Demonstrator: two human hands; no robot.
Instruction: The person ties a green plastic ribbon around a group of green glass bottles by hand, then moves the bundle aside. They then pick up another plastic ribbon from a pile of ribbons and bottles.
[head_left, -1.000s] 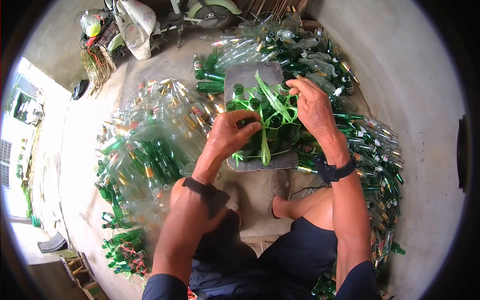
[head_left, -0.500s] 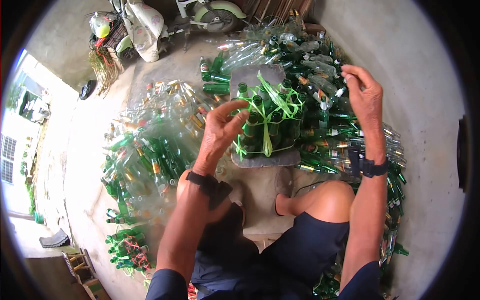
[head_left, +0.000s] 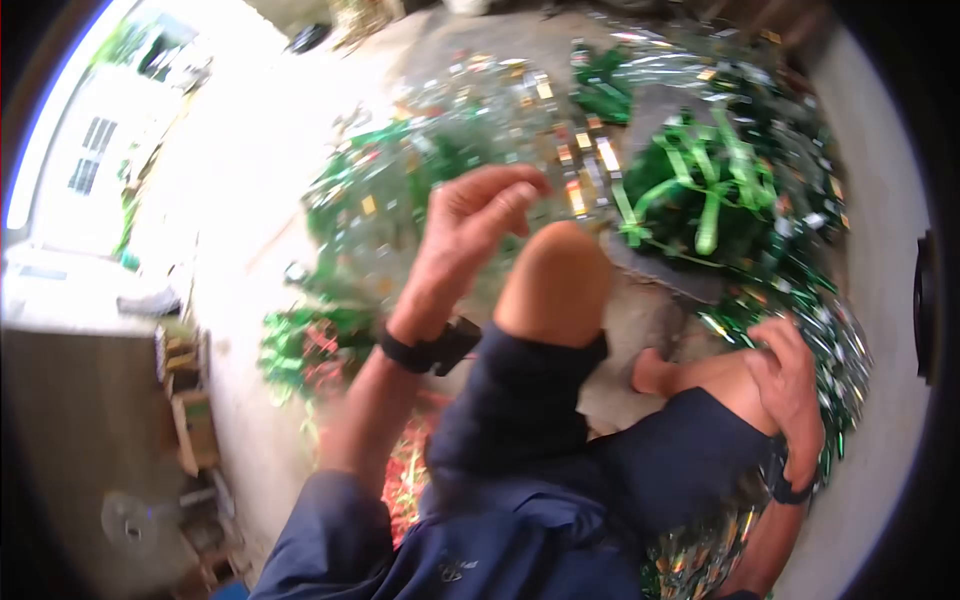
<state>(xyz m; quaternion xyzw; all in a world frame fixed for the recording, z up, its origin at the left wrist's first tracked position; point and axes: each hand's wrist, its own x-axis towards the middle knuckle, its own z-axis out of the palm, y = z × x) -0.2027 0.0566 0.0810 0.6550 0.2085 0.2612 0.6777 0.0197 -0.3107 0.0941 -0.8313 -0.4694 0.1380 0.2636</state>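
Blur runs through much of the view. My left hand (head_left: 470, 235) is raised above my left knee, its fingers curled with a gap between thumb and forefinger and nothing visible in it. My right hand (head_left: 785, 375) rests by my right knee, fingers bent and a little apart, holding nothing that I can see. At the upper right, a bundle of green bottles (head_left: 675, 215) tied with bright green strapping (head_left: 708, 225) stands on a dark grey board (head_left: 665, 275). Neither hand touches the bundle.
Clear and green bottles (head_left: 400, 190) lie in a heap left of the bundle, with more (head_left: 800, 260) along the right wall. Red and green strapping (head_left: 320, 345) is at the left. Cardboard boxes (head_left: 195, 430) and a fan (head_left: 128, 520) stand at the lower left.
The view has swung left, so the bundle now appears further right. My left hand is away from the bundle, and my right hand has dropped from the air to beside my knee.
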